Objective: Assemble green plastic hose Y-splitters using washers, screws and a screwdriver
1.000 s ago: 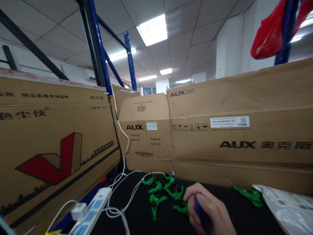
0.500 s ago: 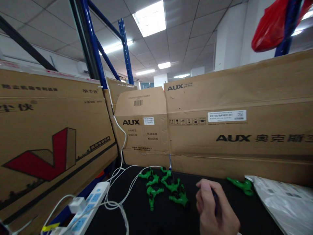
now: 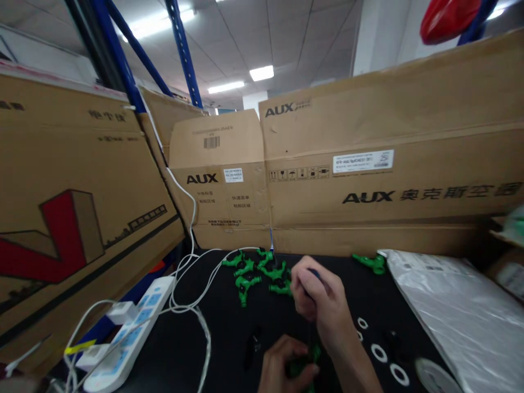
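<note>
My right hand (image 3: 317, 297) is closed around a dark, blue-tipped tool whose name I cannot make out, held upright over the black table top (image 3: 229, 338). Below it, my left hand (image 3: 282, 368) is closed on a green plastic fitting (image 3: 305, 363) near the lower edge of the view. A cluster of several green plastic fittings (image 3: 256, 273) lies just behind and left of my right hand. One more green fitting (image 3: 368, 263) lies apart at the right, by the cardboard wall.
Cardboard boxes (image 3: 368, 180) wall in the table at the back and left. A white power strip (image 3: 131, 330) with white cables (image 3: 192, 295) lies at the left. White rings (image 3: 379, 352) and small black parts (image 3: 251, 346) lie near my hands. A silvery plastic bag (image 3: 454, 311) covers the right.
The view has tilted down. My right hand has moved left and nearer to the green cluster, and my left hand has come into view holding a green fitting.
</note>
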`<state>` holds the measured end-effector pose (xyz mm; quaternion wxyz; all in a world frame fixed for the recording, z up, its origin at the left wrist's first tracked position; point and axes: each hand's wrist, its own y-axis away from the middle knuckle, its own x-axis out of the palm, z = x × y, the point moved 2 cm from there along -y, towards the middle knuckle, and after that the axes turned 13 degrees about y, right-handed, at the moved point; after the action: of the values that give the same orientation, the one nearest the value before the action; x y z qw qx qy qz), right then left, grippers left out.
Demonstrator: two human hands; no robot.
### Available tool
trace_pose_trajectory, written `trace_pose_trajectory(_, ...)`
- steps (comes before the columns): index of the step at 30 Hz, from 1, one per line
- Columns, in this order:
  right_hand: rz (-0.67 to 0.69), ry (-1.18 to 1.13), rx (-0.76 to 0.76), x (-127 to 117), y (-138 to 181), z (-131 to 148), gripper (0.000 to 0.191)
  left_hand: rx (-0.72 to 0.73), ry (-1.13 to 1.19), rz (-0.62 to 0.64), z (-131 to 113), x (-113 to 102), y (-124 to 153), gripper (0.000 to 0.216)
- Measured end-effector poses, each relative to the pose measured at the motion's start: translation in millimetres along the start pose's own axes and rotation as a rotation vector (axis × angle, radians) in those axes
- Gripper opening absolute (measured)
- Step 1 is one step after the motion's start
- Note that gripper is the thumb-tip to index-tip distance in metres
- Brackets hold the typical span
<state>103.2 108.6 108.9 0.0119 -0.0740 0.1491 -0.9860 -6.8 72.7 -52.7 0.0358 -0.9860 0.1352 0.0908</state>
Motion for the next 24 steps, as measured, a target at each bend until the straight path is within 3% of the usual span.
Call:
trace_pose_trajectory(2, -0.526, 0.321, -0.105, -0.9, 12.8, 5.1, 0.026, 0.071, 0.028, -0.032, -2.7, 0.7, 0.2, 0.011)
trace_pose_trajectory(3, -0.681, 0.407, -0.144, -0.7, 18.0, 7.6, 0.024, 0.092, 0.045, -0.051, -5.4, 0.6, 1.0, 0.012)
trace_pose_trajectory(4, -0.724, 0.423, -0.16, -0.8, 20.5, 9.2, 0.024, 0.102, 0.062, -0.066, -8.3, 0.5, 1.9, 0.013)
trace_pose_trajectory(6, -0.534, 0.263, -0.135, -3.6, 16.6, 10.0, 0.029, 0.09, 0.093, -0.08, -12.7, 0.3, 3.7, 0.011)
trace_pose_trajectory(9, 0.084, -0.128, -0.065, -10.9, 0.2, 12.6, 0.028, 0.056, 0.138, -0.089, -13.0, 0.0, 4.5, 0.007)
trace_pose_trajectory(11, 0.453, -0.271, -0.045, -16.7, -9.8, 15.5, 0.025, 0.049, 0.159, -0.086, -10.9, 0.1, 3.5, 0.008)
trace_pose_trajectory(12, 0.568, -0.296, -0.04, -19.4, -14.1, 15.9, 0.025, 0.05, 0.159, -0.083, -10.1, 0.3, 3.0, 0.008)
trace_pose_trajectory(14, 0.623, -0.293, -0.039, -22.4, -20.7, 13.5, 0.029, 0.054, 0.15, -0.084, -9.9, 0.6, 2.3, 0.009)
trace_pose_trajectory(17, 0.436, -0.288, -0.041, -17.4, -20.5, 4.9, 0.029, 0.051, 0.139, -0.104, -11.9, 0.3, 3.1, 0.009)
trace_pose_trajectory(18, 0.317, -0.276, -0.055, -14.0, -17.0, 2.1, 0.028, 0.05, 0.135, -0.108, -12.8, 0.1, 3.6, 0.008)
trace_pose_trajectory(22, -0.541, 0.163, -0.221, -6.0, 9.2, 1.9, 0.016, 0.067, 0.089, -0.1, -13.9, -0.6, 5.1, 0.007)
trace_pose_trajectory(23, -0.678, 0.276, -0.248, -4.9, 14.9, 5.1, 0.015, 0.077, 0.082, -0.102, -13.5, -0.7, 5.1, 0.008)
trace_pose_trajectory(24, -0.697, 0.329, -0.249, -4.3, 17.4, 8.3, 0.015, 0.09, 0.078, -0.107, -12.9, -0.6, 5.0, 0.01)
